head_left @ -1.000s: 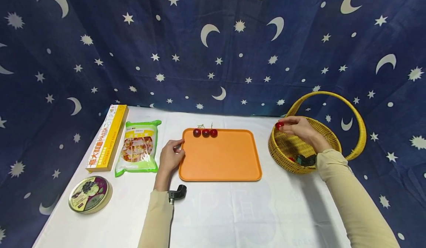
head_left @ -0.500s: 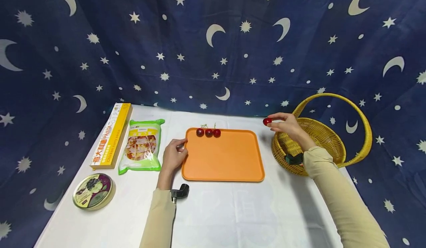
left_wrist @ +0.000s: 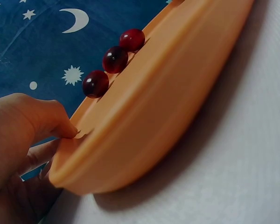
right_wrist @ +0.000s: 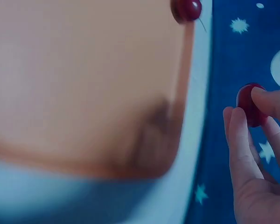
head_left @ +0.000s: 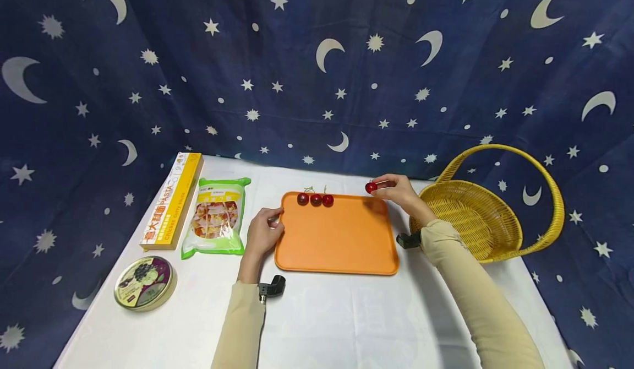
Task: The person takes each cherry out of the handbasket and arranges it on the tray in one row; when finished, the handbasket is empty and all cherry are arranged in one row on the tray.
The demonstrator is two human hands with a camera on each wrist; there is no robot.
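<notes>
Over the tray's point(head_left: 337, 237) far right corner — right hand point(head_left: 398, 193) pinches a cherry point(head_left: 371, 187) in its fingertips. Left hand point(head_left: 264, 233) grips the tray's left rim. Three cherries point(head_left: 315, 199) sit in a row along the far edge — basket point(head_left: 475, 220) on the worktop point(head_left: 346, 314) at right.

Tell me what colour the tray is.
The tray is plain orange, clearest in the head view.

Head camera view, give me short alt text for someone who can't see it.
A right hand pinches a red cherry above the far right corner of an orange tray holding three cherries, while the left hand grips the tray's left edge.
</notes>
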